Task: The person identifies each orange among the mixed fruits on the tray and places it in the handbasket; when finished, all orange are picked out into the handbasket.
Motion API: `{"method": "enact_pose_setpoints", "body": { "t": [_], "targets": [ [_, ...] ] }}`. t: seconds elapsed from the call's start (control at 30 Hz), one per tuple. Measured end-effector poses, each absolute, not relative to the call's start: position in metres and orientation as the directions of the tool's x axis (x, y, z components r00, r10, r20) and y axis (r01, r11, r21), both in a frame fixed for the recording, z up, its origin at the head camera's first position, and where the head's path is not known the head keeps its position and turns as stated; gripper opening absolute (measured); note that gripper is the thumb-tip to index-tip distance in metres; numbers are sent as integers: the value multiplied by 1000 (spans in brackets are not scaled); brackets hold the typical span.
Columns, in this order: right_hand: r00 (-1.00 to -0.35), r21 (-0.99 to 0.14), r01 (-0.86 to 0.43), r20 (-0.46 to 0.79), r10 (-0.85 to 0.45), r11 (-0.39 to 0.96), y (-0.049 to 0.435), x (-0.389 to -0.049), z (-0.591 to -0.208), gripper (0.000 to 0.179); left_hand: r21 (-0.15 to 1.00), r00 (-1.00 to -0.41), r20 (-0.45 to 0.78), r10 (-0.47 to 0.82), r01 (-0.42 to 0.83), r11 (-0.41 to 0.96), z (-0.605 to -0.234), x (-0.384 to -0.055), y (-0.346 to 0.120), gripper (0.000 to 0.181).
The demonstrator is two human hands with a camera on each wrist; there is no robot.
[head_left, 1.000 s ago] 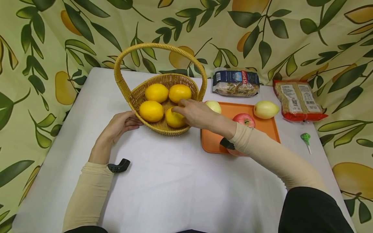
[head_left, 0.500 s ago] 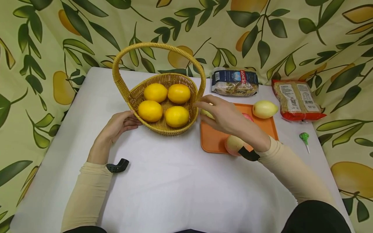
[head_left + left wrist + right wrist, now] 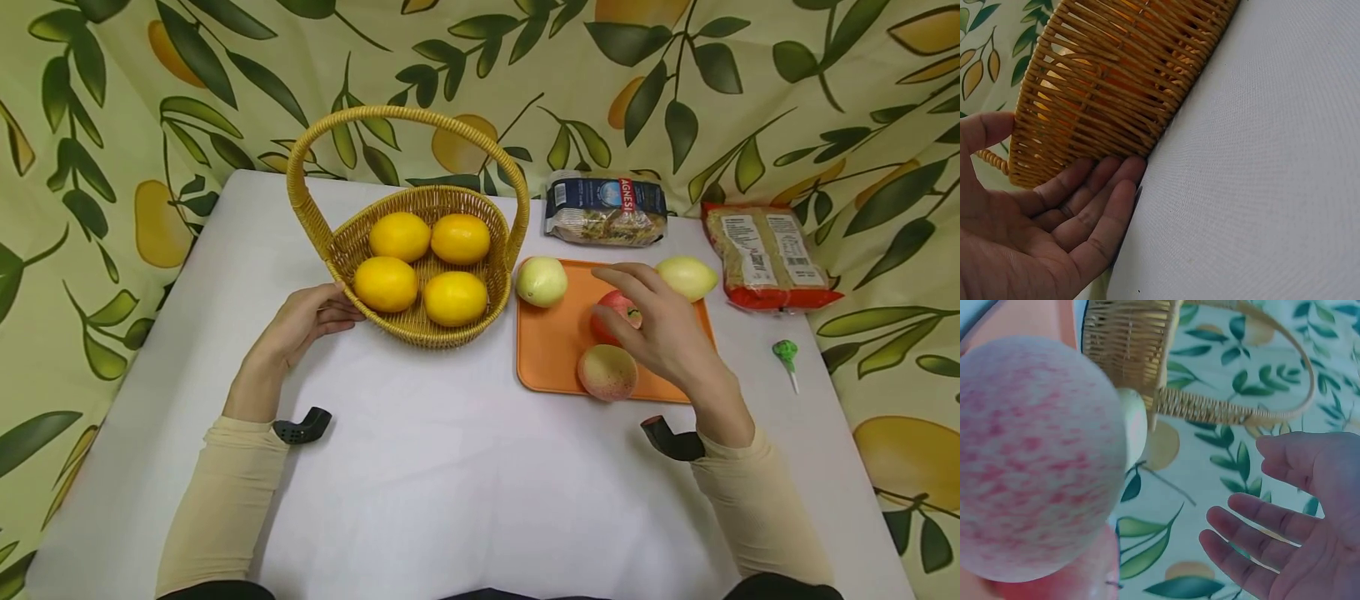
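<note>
A wicker basket (image 3: pixel 420 337) with a tall arched handle holds several yellow lemons (image 3: pixel 455 298). At its near-left side my left hand (image 3: pixel 300 325) holds it, the thumb at the rim and the fingers (image 3: pixel 1094 181) against the lower wall, near the tabletop. Over an orange tray (image 3: pixel 547 358), my right hand (image 3: pixel 667 333) hovers with fingers spread and nothing in them. A red apple (image 3: pixel 609 317) is partly covered by that hand. In front of it lies a speckled peach (image 3: pixel 607 372), large in the right wrist view. A pale green round fruit (image 3: pixel 542 282) sits at the tray's left.
A pale yellow oval fruit (image 3: pixel 686 277) rests at the tray's back right. Behind stand a blue-labelled pasta bag (image 3: pixel 606 208) and a red-edged bag (image 3: pixel 768 258). A green lollipop (image 3: pixel 786 358) lies at the right. Patterned cloth hangs around the white table (image 3: pixel 450 483).
My right hand has left the front-right lemon in the basket and moved right, over the tray. My left hand has stayed at the basket.
</note>
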State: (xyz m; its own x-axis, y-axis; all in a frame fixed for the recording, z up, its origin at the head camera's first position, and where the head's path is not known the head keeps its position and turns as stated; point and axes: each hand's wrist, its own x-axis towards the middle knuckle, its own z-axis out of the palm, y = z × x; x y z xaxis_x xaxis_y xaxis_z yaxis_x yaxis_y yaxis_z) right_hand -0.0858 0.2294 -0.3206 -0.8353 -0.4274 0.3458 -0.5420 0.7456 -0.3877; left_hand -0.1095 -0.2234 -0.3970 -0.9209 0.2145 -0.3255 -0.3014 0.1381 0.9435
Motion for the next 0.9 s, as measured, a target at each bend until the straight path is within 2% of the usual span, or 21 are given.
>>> {"method": "enact_pose_setpoints", "body": {
  "t": [0.17,0.47,0.73,0.9],
  "targets": [
    [-879,-437,-463,338,-337,771,243,-79,-329,46,943,-921,-326,216,-301,141,-397,-109,-222,56],
    [-890,-445,-399,397,-223,801,265,-68,-347,45,945,-926,-311,212,-279,167,-395,-110,-222,57],
    [-881,-457,-406,425,-207,791,270,-67,-352,45,940,-926,-321,197,-285,188,-395,-109,-222,59],
    [-885,-460,-398,421,-199,794,271,-67,-352,45,934,-939,-303,162,-259,246,-394,-107,-222,59]
  ]
}}
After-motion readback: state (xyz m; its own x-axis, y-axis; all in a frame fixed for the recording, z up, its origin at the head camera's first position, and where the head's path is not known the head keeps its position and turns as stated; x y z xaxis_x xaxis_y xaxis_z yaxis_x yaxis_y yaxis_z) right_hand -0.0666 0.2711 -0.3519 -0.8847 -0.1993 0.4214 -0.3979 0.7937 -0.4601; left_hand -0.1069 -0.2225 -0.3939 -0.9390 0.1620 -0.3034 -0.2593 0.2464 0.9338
